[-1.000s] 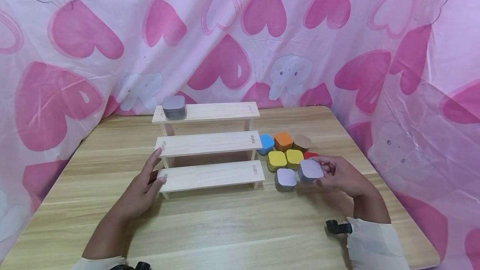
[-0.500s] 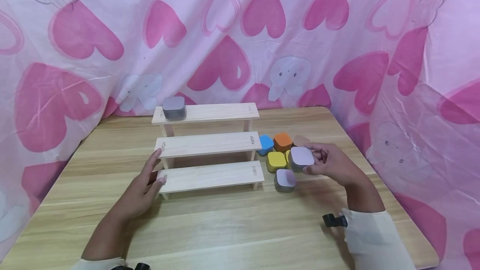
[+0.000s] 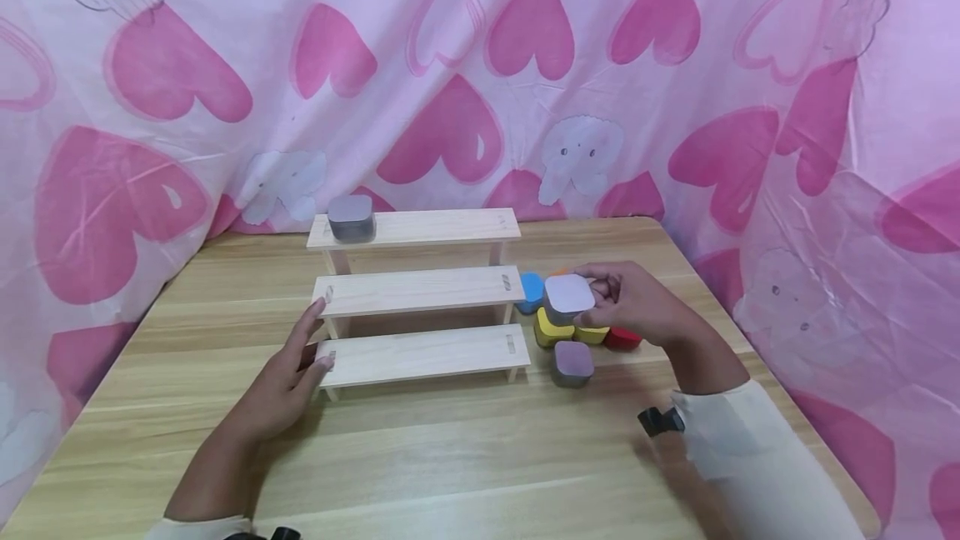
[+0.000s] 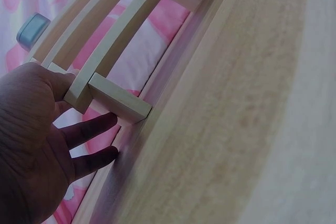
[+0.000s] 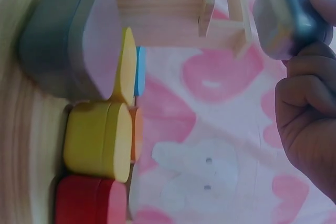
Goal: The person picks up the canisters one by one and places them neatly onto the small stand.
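A pale wooden three-step rack (image 3: 420,290) stands on the table; a grey square tin (image 3: 350,217) sits at the left of its top step. My left hand (image 3: 273,390) touches the rack's left ends, the thumb at the lowest step and a finger at the middle one; in the left wrist view two fingers extend below. My right hand (image 3: 637,298) pinches another grey tin (image 5: 289,17) by its side, raised above the coloured tins. Below it, a third grey tin (image 3: 572,363) stands on the table.
Right of the rack cluster a blue tin (image 3: 531,292), yellow tins (image 3: 552,330), a red tin (image 3: 622,338) and a mostly hidden orange tin (image 5: 136,135). A pink heart-patterned cloth (image 3: 450,40) hangs behind and beside the wooden table (image 3: 450,457).
My right hand has lifted the grey tin from beside the other grey one and moved it left and away from me. The left hand has stayed at the rack.
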A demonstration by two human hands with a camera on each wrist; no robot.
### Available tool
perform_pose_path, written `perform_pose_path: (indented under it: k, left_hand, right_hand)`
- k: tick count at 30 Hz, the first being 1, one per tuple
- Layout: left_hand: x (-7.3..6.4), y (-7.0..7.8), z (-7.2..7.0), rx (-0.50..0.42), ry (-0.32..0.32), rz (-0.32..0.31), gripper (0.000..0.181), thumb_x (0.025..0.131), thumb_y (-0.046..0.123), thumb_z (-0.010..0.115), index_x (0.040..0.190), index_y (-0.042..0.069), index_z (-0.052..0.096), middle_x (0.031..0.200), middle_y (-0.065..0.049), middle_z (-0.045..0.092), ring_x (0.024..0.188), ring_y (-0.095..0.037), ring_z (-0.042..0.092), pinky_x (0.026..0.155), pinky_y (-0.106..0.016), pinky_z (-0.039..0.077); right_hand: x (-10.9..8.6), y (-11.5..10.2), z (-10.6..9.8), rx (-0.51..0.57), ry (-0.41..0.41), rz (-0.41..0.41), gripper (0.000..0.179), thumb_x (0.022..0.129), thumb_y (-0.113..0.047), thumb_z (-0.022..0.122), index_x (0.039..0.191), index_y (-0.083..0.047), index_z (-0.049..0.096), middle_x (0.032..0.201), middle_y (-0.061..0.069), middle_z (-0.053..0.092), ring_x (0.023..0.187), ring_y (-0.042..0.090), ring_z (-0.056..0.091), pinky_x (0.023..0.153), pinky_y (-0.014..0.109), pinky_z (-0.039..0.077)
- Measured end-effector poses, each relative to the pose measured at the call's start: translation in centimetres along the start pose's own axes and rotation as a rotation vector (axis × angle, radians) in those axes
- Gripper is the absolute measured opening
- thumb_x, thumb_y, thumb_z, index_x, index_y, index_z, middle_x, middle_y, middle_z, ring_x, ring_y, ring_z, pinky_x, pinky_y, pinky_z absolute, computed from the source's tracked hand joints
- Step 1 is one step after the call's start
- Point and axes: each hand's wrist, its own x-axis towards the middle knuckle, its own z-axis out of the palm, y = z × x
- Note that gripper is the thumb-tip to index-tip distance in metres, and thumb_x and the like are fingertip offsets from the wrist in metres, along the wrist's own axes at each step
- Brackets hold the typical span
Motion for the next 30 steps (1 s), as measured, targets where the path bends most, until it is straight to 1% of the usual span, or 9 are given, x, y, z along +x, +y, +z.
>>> perform_pose_path:
  k: [4, 5, 9, 15, 18, 21, 23, 26, 30]
  left_hand:
    - [0.0, 0.1, -0.1, -0.002, -0.006, -0.017, 0.090, 0.114, 0.011, 0.056, 0.176, 0.038, -0.003, 0.180, -0.027, 0.022, 0.144, -0.063, 0.053, 0.111, -0.069, 0.050]
    - [0.0, 0.1, -0.1, -0.002, -0.006, -0.021, 0.090, 0.114, 0.011, 0.056, 0.176, 0.038, -0.003, 0.180, -0.027, 0.022, 0.144, -0.063, 0.053, 0.111, -0.070, 0.049]
    - [0.0, 0.2, -0.1, -0.002, -0.007, -0.025, 0.090, 0.114, 0.011, 0.056, 0.176, 0.038, -0.003, 0.180, -0.027, 0.023, 0.144, -0.063, 0.053, 0.112, -0.069, 0.049]
    - [0.0, 0.1, -0.2, -0.006, -0.001, -0.016, 0.090, 0.114, 0.010, 0.056, 0.177, 0.038, -0.002, 0.180, -0.026, 0.022, 0.144, -0.063, 0.053, 0.112, -0.069, 0.049]
    - [-0.1, 0.1, 0.0, -0.007, 0.002, -0.003, 0.090, 0.113, 0.010, 0.057, 0.177, 0.036, -0.001, 0.180, -0.027, 0.023, 0.143, -0.062, 0.054, 0.111, -0.068, 0.050]
    - [-0.1, 0.0, 0.1, -0.007, 0.004, 0.005, 0.090, 0.113, 0.009, 0.057, 0.177, 0.035, -0.001, 0.179, -0.027, 0.024, 0.142, -0.061, 0.056, 0.110, -0.068, 0.052]
    - [-0.1, 0.0, 0.1, -0.004, 0.003, 0.004, 0.090, 0.113, 0.010, 0.057, 0.177, 0.035, -0.001, 0.179, -0.028, 0.025, 0.142, -0.061, 0.057, 0.110, -0.068, 0.052]
    - [-0.1, -0.1, 0.1, 0.001, 0.008, 0.006, 0.089, 0.113, 0.010, 0.057, 0.177, 0.035, 0.000, 0.179, -0.028, 0.025, 0.142, -0.060, 0.057, 0.110, -0.068, 0.052]
    - [0.0, -0.2, 0.2, 0.006, 0.013, 0.007, 0.089, 0.113, 0.010, 0.057, 0.177, 0.035, 0.000, 0.177, -0.030, 0.026, 0.142, -0.060, 0.057, 0.110, -0.068, 0.052]
  right_hand:
    - [1.1, -1.1, 0.4, -0.008, 0.000, 0.027, 0.065, 0.087, -0.001, 0.085, 0.148, 0.001, 0.065, 0.090, 0.006, 0.075, 0.076, 0.015, 0.064, 0.066, 0.023, 0.060]
    - [1.3, -1.4, 0.5, -0.009, 0.004, 0.041, 0.066, 0.087, -0.002, 0.085, 0.149, 0.000, 0.064, 0.092, 0.006, 0.076, 0.078, 0.016, 0.065, 0.068, 0.024, 0.061]
    - [2.4, -2.6, 1.1, 0.004, 0.020, 0.101, 0.070, 0.087, -0.007, 0.086, 0.153, -0.005, 0.062, 0.092, 0.006, 0.074, 0.080, 0.019, 0.062, 0.065, 0.025, 0.056]
    - [4.3, -3.9, 1.9, 0.039, 0.013, 0.141, 0.070, 0.088, -0.010, 0.084, 0.154, -0.013, 0.062, 0.111, 0.011, 0.078, 0.088, 0.026, 0.068, 0.069, 0.029, 0.062]
    - [5.2, -4.4, 2.1, 0.029, 0.014, 0.118, 0.072, 0.089, -0.011, 0.085, 0.156, -0.016, 0.061, 0.125, 0.011, 0.077, 0.102, 0.030, 0.069, 0.073, 0.033, 0.066]
    - [6.2, -4.8, 2.1, 0.028, 0.013, 0.073, 0.073, 0.089, -0.009, 0.086, 0.157, -0.015, 0.060, 0.136, 0.012, 0.075, 0.116, 0.032, 0.066, 0.078, 0.031, 0.066]
    - [6.7, -5.3, 2.0, 0.017, 0.014, 0.053, 0.073, 0.090, -0.010, 0.086, 0.158, -0.014, 0.059, 0.139, 0.012, 0.073, 0.119, 0.031, 0.063, 0.079, 0.029, 0.065]
    - [7.5, -6.0, 1.8, 0.000, 0.016, 0.054, 0.072, 0.091, -0.013, 0.085, 0.158, -0.014, 0.059, 0.136, 0.011, 0.074, 0.112, 0.030, 0.063, 0.076, 0.025, 0.059]
    - [8.7, -7.0, 1.8, 0.025, 0.025, 0.038, 0.064, 0.095, -0.014, 0.083, 0.155, -0.016, 0.062, 0.115, 0.008, 0.074, 0.093, 0.025, 0.059, 0.066, 0.024, 0.051]
